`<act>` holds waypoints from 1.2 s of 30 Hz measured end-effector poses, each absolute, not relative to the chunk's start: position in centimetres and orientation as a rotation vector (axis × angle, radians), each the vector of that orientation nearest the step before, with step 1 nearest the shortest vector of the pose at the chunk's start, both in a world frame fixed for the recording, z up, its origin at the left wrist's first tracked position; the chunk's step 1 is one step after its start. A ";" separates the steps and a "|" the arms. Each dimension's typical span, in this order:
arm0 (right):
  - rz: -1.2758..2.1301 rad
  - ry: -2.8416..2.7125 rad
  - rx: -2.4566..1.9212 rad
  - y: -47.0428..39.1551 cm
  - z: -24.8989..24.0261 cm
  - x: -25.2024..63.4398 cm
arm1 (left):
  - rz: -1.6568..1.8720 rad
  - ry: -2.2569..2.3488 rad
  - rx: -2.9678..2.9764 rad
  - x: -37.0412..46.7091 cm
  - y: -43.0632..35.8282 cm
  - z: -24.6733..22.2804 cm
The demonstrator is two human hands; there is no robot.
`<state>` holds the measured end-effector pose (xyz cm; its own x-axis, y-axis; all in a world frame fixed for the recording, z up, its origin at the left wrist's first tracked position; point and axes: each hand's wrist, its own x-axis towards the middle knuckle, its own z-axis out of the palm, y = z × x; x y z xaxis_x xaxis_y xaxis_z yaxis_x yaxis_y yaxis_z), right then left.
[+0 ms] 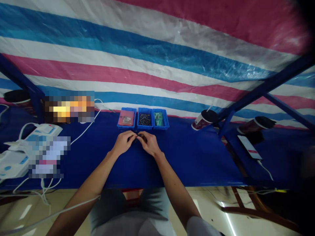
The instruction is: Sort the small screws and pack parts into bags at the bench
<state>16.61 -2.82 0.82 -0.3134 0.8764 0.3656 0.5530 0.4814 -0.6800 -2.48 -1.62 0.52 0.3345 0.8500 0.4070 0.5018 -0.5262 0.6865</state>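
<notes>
My left hand [125,141] and my right hand [147,142] meet over the blue table [184,157], fingertips pinched close together. Between them is a small dark piece, too small and too covered by the fingers to name. Just beyond my hands, three blue bins stand side by side. The left bin [119,126] holds a pink packet [126,117]. In the middle bin [145,127] lie many small dark metal pieces [144,119], perhaps screws or pins. Green pieces [158,118] in clear wrapping fill the right bin [167,126].
A lidded cup [203,120] with a straw stands at the back right. White power strips [31,147] with cables crowd the left side. A white cable [61,209] crosses near my left forearm. On the right-hand table lie a phone [249,147] and a tipped cup [254,125].
</notes>
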 end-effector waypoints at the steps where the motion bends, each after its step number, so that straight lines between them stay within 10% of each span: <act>1: 0.578 -2.001 -1.163 -2.8 0.8 16.6 | 1.060 1.194 2.163 -2.5 -1.6 0.5; 36: 0.164 -1.722 -1.419 1.6 2.7 17.8 | 1.148 1.319 2.048 -2.7 -2.1 0.8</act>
